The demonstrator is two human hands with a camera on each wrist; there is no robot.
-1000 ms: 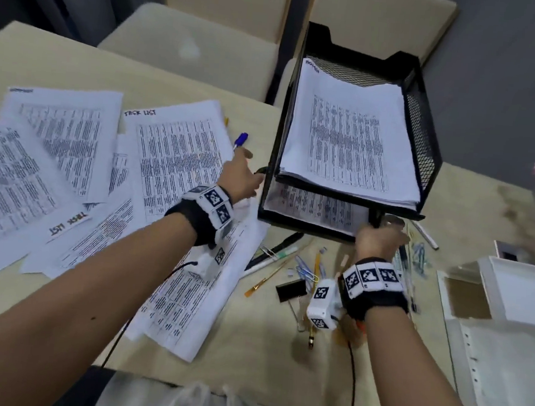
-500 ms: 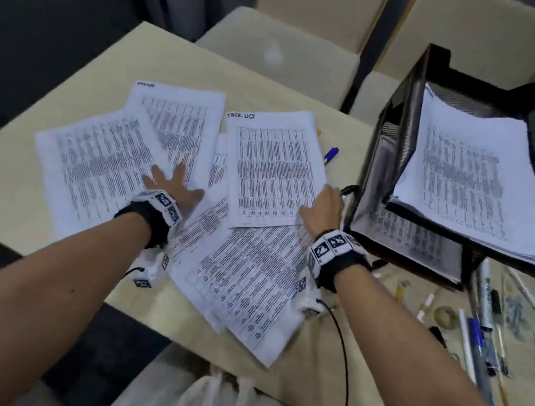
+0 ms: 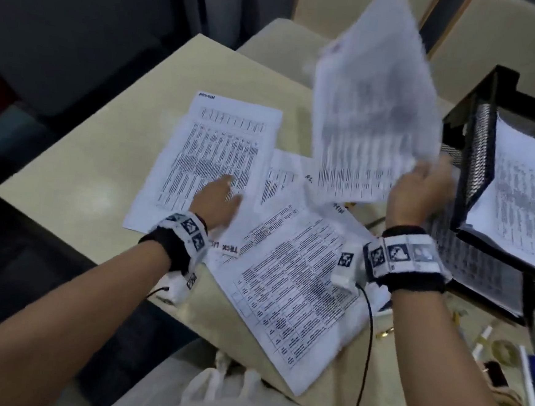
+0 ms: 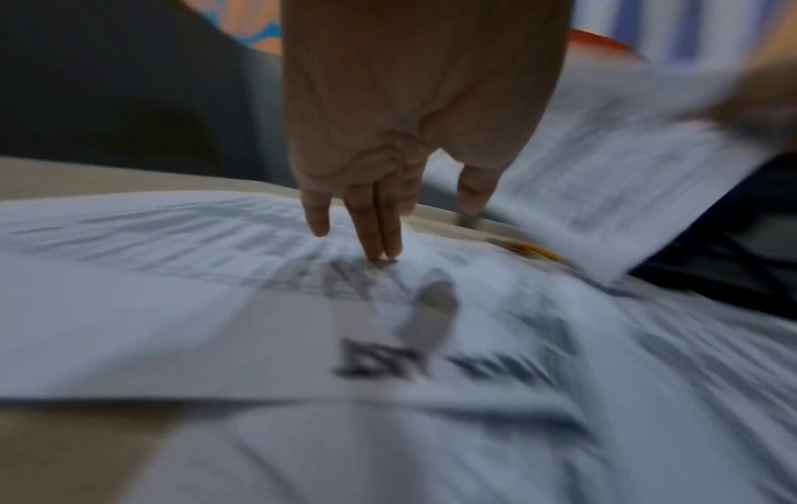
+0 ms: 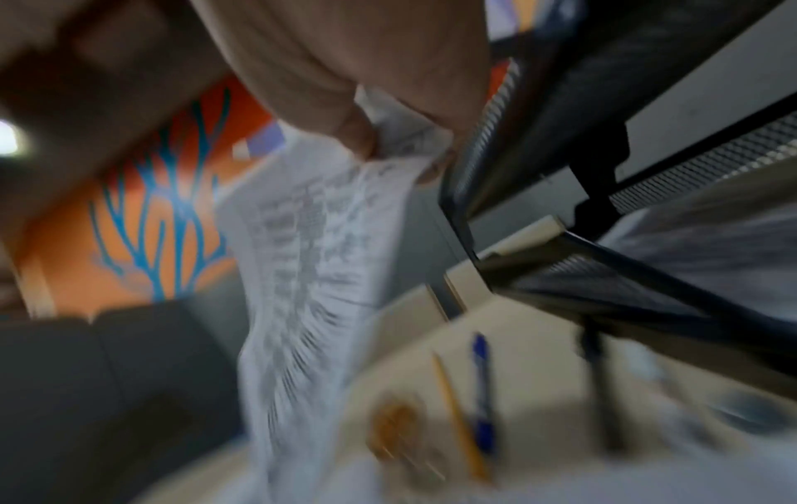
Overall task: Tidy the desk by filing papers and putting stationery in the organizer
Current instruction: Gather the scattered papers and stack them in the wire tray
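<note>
Beside the black tray [image 3: 474, 161] on the right, the right hand [image 3: 420, 195] pinches a lifted paper [image 3: 372, 115] and should slide it in flat, while the left hand [image 3: 218, 199] presses spread fingers on the left papers [image 3: 218, 154].

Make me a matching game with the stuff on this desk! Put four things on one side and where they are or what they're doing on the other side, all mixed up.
Things:
1. right hand
2. left hand
3. black mesh tray
4. blue pen

Places or states:
A. lying on the desk beside a yellow pencil
B. fingers straight, pressing on a sheet that lies flat
C. pinching a sheet lifted off the desk
D. standing at the desk's right side with papers inside

Pairs: 1-C, 2-B, 3-D, 4-A
</note>
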